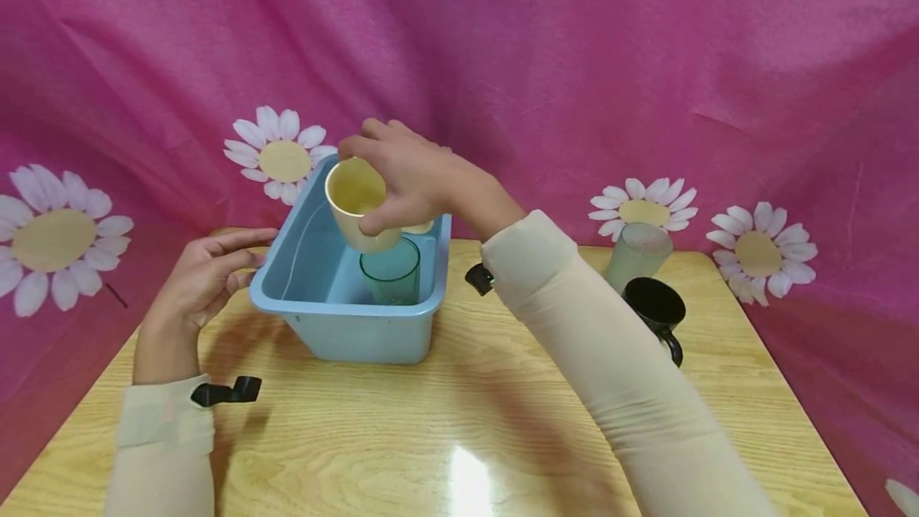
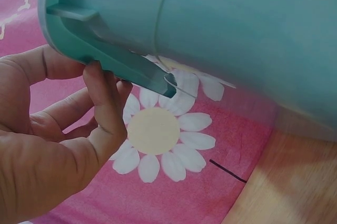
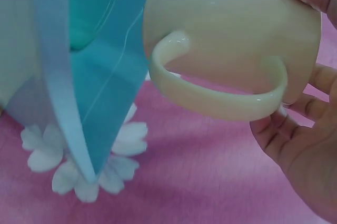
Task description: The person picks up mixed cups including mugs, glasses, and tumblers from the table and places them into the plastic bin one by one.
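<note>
A cream mug [image 1: 369,234] with a yellowish inside is held tilted above the blue basin [image 1: 359,333] by my right hand [image 1: 416,174], thumb and fingers around its rim end. In the right wrist view the mug's body [image 3: 226,29] and its handle [image 3: 216,103] show, with the right hand [image 3: 310,124] gripping the far end. A green-tinted glass [image 1: 391,274] stands inside the basin, below the mug. My left hand [image 1: 204,274] is at the basin's left rim; in the left wrist view the fingers of the left hand [image 2: 68,113] curl against the rim's edge [image 2: 105,58].
To the right on the wooden table [image 1: 359,437] stand a frosted glass [image 1: 637,254] and a black mug [image 1: 653,303], close together. A pink cloth [image 1: 531,86] with white daisies hangs behind the table and at its sides.
</note>
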{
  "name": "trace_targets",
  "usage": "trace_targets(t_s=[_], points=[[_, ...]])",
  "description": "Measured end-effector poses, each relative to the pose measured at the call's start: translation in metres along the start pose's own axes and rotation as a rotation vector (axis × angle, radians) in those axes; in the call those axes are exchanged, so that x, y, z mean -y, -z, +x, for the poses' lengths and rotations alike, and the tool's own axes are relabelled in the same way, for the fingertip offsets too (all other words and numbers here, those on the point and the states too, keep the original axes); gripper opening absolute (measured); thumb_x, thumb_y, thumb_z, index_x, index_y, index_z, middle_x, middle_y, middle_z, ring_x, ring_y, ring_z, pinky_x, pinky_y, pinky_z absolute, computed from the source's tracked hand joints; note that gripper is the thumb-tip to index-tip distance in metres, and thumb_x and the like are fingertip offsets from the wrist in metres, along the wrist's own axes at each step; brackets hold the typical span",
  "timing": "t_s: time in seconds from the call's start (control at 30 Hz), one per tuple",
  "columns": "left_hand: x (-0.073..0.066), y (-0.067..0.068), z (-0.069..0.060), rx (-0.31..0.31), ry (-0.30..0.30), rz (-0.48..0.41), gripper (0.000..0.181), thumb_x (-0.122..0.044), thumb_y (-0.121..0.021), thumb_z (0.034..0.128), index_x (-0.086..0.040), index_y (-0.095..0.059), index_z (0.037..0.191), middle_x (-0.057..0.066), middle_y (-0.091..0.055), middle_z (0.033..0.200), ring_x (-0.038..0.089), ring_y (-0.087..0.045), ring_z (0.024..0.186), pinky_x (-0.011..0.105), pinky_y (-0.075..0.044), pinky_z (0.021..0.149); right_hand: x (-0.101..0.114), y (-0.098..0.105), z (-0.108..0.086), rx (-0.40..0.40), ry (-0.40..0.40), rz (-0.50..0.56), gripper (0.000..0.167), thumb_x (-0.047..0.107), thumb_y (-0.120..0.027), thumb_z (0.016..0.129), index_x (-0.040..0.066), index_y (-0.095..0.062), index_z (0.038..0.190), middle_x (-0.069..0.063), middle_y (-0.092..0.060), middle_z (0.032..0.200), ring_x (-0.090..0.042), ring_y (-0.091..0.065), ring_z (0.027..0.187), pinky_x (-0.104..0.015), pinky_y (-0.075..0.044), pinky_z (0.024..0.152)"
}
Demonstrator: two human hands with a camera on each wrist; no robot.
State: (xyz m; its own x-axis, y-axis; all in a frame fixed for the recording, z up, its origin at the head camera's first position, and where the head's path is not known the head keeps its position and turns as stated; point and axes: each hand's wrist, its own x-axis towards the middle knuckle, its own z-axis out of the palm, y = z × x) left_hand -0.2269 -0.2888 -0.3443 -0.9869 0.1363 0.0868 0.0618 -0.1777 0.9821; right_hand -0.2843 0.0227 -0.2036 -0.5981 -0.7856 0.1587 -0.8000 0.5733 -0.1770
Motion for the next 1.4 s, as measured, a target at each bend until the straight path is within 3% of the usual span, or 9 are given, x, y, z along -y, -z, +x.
trace_targets(t_s=[0.27,0.43,0.73,0.97,1.23,1.4], points=[[0.000,-0.003,0.002,-0.006,0.012,0.019,0.033,0.010,-0.057,0.0968,-0.007,-0.076,0.118,0.000,-0.069,0.116,0.013,-0.069,0.085,0.024,-0.061,0.077,0.017,-0.013,0.018,0.013,0.037,-0.014,0.078,0.047,-0.076,0.076,0.020,-0.051,0.145,0.004,-0.051,0.128,-0.013,-0.044,0.110,-0.024,-0.046,0.083],[-0.001,-0.005,0.004,-0.003,0.004,0.035,0.030,0.007,-0.061,0.0969,-0.005,-0.075,0.120,-0.001,-0.071,0.115,0.013,-0.069,0.088,0.025,-0.061,0.080,0.027,-0.021,0.026,0.050,0.011,-0.015,0.080,0.048,-0.076,0.077,0.020,-0.048,0.146,0.004,-0.050,0.130,-0.013,-0.044,0.112,-0.023,-0.046,0.083],[-0.001,-0.007,0.006,-0.012,0.026,0.011,0.031,0.008,-0.062,0.0958,-0.013,-0.080,0.111,-0.002,-0.071,0.111,0.013,-0.069,0.086,0.024,-0.061,0.077,0.039,-0.038,0.036,0.124,-0.066,-0.049,0.078,0.050,-0.075,0.079,0.019,-0.048,0.144,0.002,-0.050,0.125,-0.014,-0.046,0.110,-0.023,-0.048,0.079],[-0.002,-0.009,0.009,-0.001,0.038,0.007,0.033,0.008,-0.061,0.0963,-0.016,-0.080,0.108,-0.003,-0.072,0.109,0.012,-0.070,0.088,0.025,-0.061,0.078,0.042,-0.043,0.037,0.173,-0.124,-0.057,0.084,0.051,-0.077,0.079,0.018,-0.045,0.149,0.001,-0.049,0.130,-0.015,-0.046,0.111,-0.025,-0.050,0.079],[-0.002,-0.009,0.011,0.005,0.046,-0.006,0.033,0.008,-0.062,0.0961,-0.017,-0.081,0.107,-0.003,-0.072,0.109,0.011,-0.070,0.089,0.024,-0.061,0.078,0.053,-0.046,0.041,0.225,-0.197,-0.103,0.088,0.056,-0.073,0.081,0.017,-0.041,0.153,-0.001,-0.049,0.142,-0.017,-0.047,0.116,-0.032,-0.047,0.095],[-0.002,-0.009,0.011,0.010,0.038,-0.008,0.032,0.009,-0.060,0.0962,-0.011,-0.079,0.112,-0.003,-0.072,0.110,0.012,-0.070,0.088,0.024,-0.061,0.077,0.061,-0.050,0.043,0.247,-0.299,-0.097,0.086,0.056,-0.079,0.078,0.019,-0.045,0.147,0.001,-0.051,0.127,-0.017,-0.048,0.108,-0.029,-0.052,0.082]])
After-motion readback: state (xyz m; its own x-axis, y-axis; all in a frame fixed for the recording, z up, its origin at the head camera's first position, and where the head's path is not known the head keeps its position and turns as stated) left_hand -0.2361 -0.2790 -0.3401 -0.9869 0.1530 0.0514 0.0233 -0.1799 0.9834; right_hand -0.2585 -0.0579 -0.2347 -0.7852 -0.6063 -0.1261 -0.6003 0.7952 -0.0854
